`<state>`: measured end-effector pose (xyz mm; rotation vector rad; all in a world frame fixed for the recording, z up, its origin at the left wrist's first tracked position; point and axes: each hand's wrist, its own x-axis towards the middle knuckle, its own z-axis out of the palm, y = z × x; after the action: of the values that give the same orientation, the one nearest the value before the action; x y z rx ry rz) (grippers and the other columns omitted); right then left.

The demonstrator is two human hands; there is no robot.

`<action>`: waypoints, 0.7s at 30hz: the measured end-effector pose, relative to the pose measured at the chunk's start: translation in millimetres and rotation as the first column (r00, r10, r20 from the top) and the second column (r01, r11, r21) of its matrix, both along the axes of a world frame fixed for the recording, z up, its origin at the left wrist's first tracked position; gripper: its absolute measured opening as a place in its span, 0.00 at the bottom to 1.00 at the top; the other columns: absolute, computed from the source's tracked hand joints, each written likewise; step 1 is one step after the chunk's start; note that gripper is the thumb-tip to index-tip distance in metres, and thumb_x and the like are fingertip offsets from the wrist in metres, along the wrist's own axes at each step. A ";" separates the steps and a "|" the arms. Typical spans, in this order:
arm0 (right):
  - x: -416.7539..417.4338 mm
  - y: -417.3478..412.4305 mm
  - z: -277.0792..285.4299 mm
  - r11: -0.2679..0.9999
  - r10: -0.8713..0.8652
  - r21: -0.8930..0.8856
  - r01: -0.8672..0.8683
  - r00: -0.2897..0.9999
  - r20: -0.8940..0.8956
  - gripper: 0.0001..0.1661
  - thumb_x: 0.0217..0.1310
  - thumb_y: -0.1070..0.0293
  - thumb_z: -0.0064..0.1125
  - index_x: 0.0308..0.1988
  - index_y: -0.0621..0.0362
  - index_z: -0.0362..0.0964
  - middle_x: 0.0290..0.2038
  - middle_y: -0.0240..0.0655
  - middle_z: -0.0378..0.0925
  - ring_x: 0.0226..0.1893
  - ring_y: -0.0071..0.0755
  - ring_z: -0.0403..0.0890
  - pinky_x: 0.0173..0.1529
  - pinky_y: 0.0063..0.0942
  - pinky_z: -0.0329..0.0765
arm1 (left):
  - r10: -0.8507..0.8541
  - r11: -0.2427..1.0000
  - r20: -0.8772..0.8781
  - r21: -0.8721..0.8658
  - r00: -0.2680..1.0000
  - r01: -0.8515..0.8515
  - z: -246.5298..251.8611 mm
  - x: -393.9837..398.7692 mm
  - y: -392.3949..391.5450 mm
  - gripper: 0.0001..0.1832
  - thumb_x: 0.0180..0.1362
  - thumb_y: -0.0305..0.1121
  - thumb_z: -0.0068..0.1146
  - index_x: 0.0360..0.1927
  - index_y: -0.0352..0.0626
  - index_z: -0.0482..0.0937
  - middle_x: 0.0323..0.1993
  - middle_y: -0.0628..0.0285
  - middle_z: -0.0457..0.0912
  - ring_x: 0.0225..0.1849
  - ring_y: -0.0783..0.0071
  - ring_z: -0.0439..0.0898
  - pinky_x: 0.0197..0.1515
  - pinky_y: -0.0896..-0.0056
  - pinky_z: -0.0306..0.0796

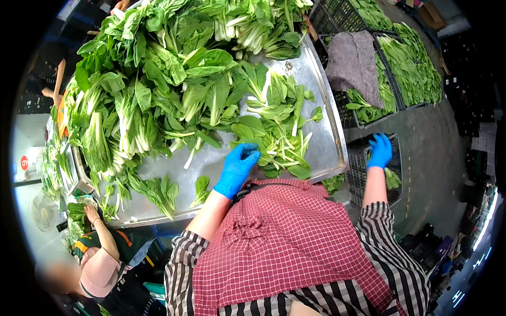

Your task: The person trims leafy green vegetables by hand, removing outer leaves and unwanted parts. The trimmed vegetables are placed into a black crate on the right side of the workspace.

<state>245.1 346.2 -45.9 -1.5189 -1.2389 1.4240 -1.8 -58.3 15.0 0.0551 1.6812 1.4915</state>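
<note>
My left hand (pixel 239 168), in a blue glove, is at the near edge of the metal table (pixel 328 130). Its fingers curl toward the thumb beside loose leaves and trimmed stalks (pixel 282 152); whether anything is pinched there I cannot tell. Out to the right, my gloved right hand (pixel 380 151) reaches over a black plastic crate (pixel 357 173) with its fingers apart, and no item shows in it. Leafy greens (pixel 392 179) lie inside that crate, below the hand. A large heap of leafy green vegetables with pale stems (pixel 158 83) covers the table's far and left parts.
Filled crates of greens (pixel 409 65) stand at the upper right, one partly under a grey cloth (pixel 354 65). At the lower left, a co-worker's hand (pixel 91 213) touches greens by the table's corner. Another person's arm (pixel 59 79) shows at the far left.
</note>
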 end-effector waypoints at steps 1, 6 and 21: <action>-47.6 -21.6 14.3 0.995 0.079 0.052 -0.081 0.996 0.038 0.21 0.56 0.72 0.59 0.51 0.61 0.72 0.38 0.37 0.78 0.33 0.32 0.78 0.35 0.29 0.76 | -0.012 1.000 0.002 -0.006 1.000 0.012 4.6 -1.5 3.3 0.19 0.60 0.33 0.59 0.53 0.35 0.74 0.41 0.62 0.80 0.40 0.78 0.75 0.43 0.76 0.70; -219.1 -111.6 43.2 0.596 0.661 0.220 -0.772 0.628 0.412 0.18 0.52 0.59 0.64 0.42 0.56 0.77 0.38 0.39 0.81 0.38 0.36 0.81 0.43 0.31 0.76 | -0.040 0.999 -0.028 -0.022 0.999 0.039 10.3 -2.1 3.9 0.19 0.60 0.33 0.59 0.53 0.36 0.74 0.40 0.63 0.79 0.39 0.78 0.75 0.43 0.76 0.70; -191.7 -109.3 79.3 0.404 0.593 0.711 -0.576 0.756 0.276 0.17 0.48 0.83 0.61 0.41 0.56 0.78 0.31 0.33 0.73 0.30 0.28 0.75 0.37 0.22 0.72 | 0.091 0.986 0.122 0.125 0.988 -0.107 23.8 -18.3 10.5 0.19 0.62 0.35 0.56 0.54 0.38 0.74 0.41 0.61 0.80 0.39 0.77 0.77 0.42 0.76 0.71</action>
<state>53.4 236.9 33.4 -0.4428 -2.1543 1.0043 -20.1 -47.7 38.8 -0.0447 1.5107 1.6467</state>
